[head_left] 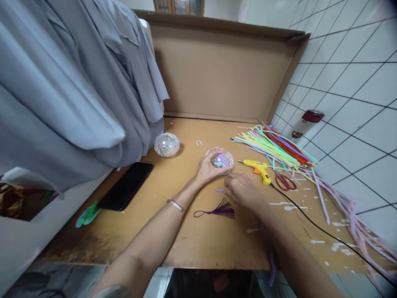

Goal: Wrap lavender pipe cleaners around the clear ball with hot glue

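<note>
My left hand (pixel 209 164) is wrapped round a clear, faceted plastic ball (pixel 228 159) with shiny bits and something purple showing in it. Just right of and below the ball, my right hand (pixel 243 190) has its fingers curled together; whatever is between them is hidden. A short purple piece (pixel 219 191) shows beside those fingertips. From under my right forearm, a purple fuzzy strip (pixel 272 267) hangs over the table's front edge. Nearer to me lies a dark purple tassel (pixel 221 209) with a loop. A second clear ball (pixel 166 145) rests farther left.
On the right lie a yellow glue gun (pixel 259 169) with a black cord, red-handled scissors (pixel 285 182) and a bundle of coloured pipe cleaners (pixel 273 145). A black phone (pixel 127 186) and a green item (pixel 88 215) lie left. Grey cloth (pixel 77 91) hangs there; cardboard (pixel 220 70) stands behind.
</note>
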A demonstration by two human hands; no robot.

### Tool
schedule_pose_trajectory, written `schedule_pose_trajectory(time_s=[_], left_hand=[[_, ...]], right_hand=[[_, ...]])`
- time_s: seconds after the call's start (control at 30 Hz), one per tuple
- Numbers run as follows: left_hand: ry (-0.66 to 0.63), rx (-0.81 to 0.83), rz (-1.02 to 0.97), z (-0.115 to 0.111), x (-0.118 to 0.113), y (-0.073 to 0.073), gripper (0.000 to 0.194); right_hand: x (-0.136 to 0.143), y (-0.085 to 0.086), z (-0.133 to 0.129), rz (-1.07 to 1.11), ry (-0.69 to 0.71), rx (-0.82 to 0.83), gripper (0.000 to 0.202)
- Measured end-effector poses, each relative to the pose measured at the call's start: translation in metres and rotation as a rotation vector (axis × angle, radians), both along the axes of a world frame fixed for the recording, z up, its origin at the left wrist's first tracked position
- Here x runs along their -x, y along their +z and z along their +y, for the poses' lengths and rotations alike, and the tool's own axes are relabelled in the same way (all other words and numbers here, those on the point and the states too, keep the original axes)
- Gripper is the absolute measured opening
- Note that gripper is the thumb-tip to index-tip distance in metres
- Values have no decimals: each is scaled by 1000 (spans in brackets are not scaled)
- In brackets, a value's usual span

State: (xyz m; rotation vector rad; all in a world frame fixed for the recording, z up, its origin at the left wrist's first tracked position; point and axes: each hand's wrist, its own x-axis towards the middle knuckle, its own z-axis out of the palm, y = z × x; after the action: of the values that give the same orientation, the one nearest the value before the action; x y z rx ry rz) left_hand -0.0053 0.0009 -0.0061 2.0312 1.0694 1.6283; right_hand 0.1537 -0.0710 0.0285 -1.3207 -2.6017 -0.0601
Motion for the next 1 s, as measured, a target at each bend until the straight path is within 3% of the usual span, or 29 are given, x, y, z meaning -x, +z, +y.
schedule_pose_trajectory(time_s=[0.13,0.33,0.4,0.5,0.63,1.0], left_hand=[[-7,-9,-5,1,-1,-1,55],[-16,-31,5,3,1,-4,55],[-36,-33,28,3,1,-4,55],[-42,-36,56,3,1,-4,58],[-21,-50,64,1,0,-4,56],[-60,-91,113,0,0,-3,53]], right_hand=[[5,-13,2,-27,20,23,13],[2,0,3,273,68,34,13],[2,3,2,396,62,-31,13],[-1,2,5,511,-2,-261,16],[-4,-5,9,459,-118,-453,21],[-3,-7,11,256,-130,-575,26]])
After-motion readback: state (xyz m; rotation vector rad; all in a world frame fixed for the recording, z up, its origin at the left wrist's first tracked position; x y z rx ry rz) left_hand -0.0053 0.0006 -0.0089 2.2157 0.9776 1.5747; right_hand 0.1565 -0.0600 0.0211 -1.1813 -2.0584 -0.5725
